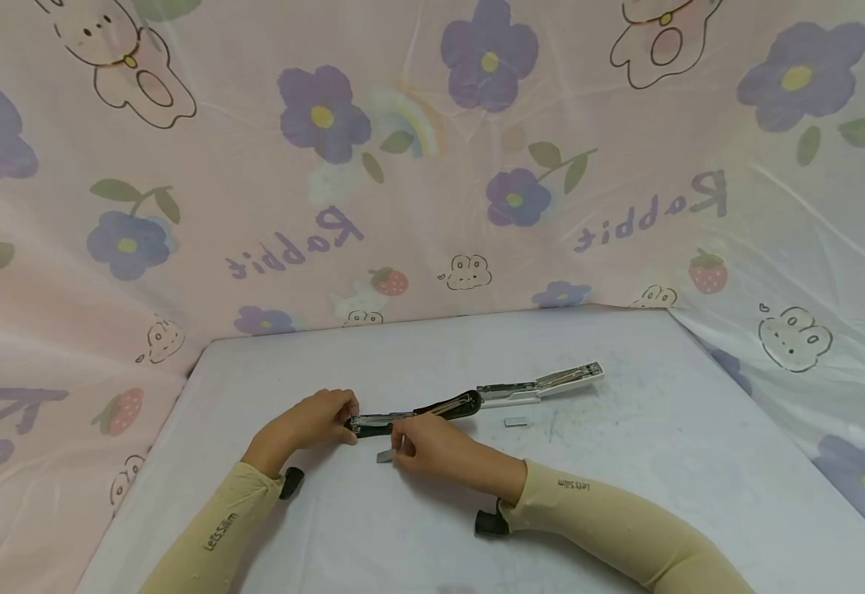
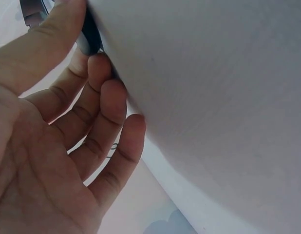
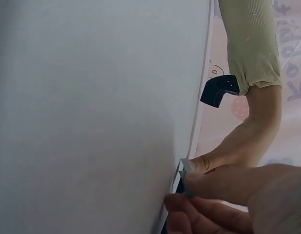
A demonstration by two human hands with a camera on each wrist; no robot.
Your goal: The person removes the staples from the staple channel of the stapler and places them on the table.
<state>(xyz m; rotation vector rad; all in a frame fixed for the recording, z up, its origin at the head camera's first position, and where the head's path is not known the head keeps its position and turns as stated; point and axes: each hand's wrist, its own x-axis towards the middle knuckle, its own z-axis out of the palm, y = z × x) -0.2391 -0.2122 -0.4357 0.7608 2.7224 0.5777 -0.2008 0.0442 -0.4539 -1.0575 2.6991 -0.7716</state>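
Note:
A black stapler lies opened out flat on the table, its metal channel showing. My left hand grips its left end between thumb and fingers; in the left wrist view, the stapler's dark rounded end shows between them. Between thumb and fingers, my right hand pinches a small grey strip of staples just in front of the stapler. The strip's end also shows in the right wrist view. Part of the stapler's middle is hidden behind the right hand.
A white stapler, also opened out, lies at the black one's right end. In front of it rests another grey staple strip. Patterned cloth hangs behind the white table and along its sides.

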